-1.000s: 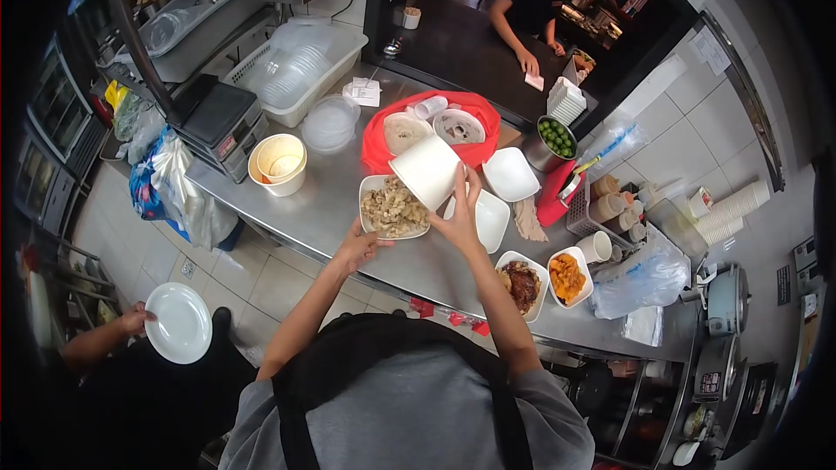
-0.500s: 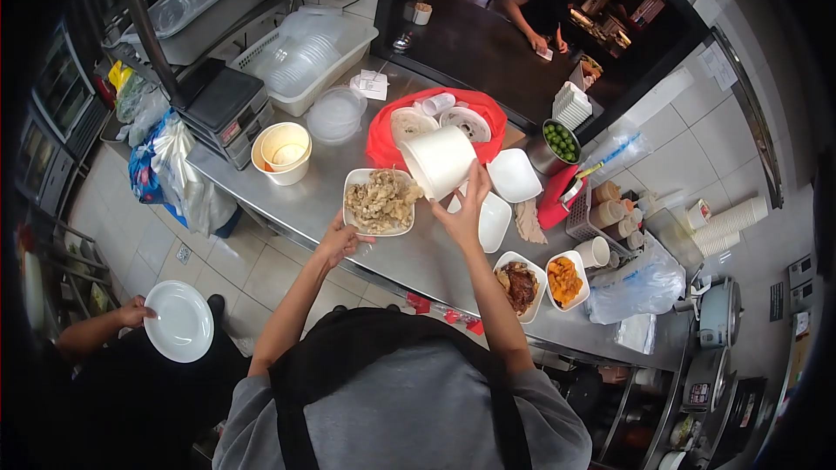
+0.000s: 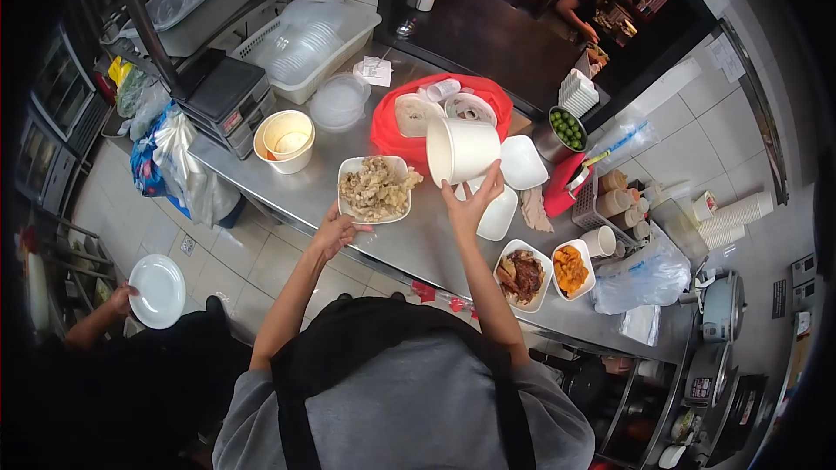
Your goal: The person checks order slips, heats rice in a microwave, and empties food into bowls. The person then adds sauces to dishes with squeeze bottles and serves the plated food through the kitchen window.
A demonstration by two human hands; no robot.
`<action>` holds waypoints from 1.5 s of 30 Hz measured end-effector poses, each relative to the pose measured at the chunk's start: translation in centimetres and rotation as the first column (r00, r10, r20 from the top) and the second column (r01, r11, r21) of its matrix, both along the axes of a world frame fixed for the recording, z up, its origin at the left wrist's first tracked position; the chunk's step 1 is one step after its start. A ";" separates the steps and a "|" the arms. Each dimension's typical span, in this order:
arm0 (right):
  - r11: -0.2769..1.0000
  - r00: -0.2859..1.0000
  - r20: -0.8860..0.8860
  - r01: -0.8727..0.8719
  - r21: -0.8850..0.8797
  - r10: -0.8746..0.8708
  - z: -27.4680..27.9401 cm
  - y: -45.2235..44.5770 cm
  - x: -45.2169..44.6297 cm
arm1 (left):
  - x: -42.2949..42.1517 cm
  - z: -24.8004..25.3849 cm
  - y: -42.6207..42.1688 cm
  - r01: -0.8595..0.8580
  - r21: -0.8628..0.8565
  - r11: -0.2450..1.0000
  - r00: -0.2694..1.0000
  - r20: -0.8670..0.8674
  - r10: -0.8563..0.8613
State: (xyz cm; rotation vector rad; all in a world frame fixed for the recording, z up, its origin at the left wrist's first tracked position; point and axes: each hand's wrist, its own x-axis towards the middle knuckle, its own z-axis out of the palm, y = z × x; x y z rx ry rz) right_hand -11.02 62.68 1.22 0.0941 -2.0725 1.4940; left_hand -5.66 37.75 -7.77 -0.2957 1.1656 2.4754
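Note:
My left hand (image 3: 333, 233) grips the near left edge of a white square bowl (image 3: 345, 202), which is heaped with pale, battered fried pieces (image 3: 379, 187). In my right hand (image 3: 476, 204) is a large white paper tub (image 3: 470, 149), tipped on its side with its mouth facing left toward the bowl. No food shows in the visible part of its inside. The tub is held in front of a red plastic bag (image 3: 392, 143) that has round containers in it. Two white square dishes (image 3: 524, 162) lie right of the tub, partly behind my right hand.
On the steel counter (image 3: 248, 181) are a second paper tub (image 3: 283, 141), clear lids (image 3: 340, 104), a bowl of browned meat (image 3: 522, 274), and a bowl of orange food (image 3: 571, 270). A person at left holds a white plate (image 3: 157, 291). Another person (image 3: 583, 0) is beyond the opening.
My right hand has moved the tub rightward, away from the bowl, and its mouth shows more. The bowl has shifted slightly. The person at left has drawn the plate further left.

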 end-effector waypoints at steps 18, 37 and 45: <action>0.983 0.993 -0.055 -0.096 0.155 0.106 -1.2 -3.1 0.8 | 0.4 1.0 1.7 -0.013 -0.162 0.987 1.000 -0.024 0.010; 0.981 0.982 -0.084 -0.159 0.115 0.169 -0.1 -1.9 0.8 | -0.2 1.4 1.2 0.050 -0.165 0.985 0.999 0.010 -0.049; 0.925 0.962 -0.084 -0.274 -0.262 0.261 2.1 -1.4 -3.3 | -1.2 1.7 0.4 0.122 -0.250 0.960 0.990 -0.039 -0.136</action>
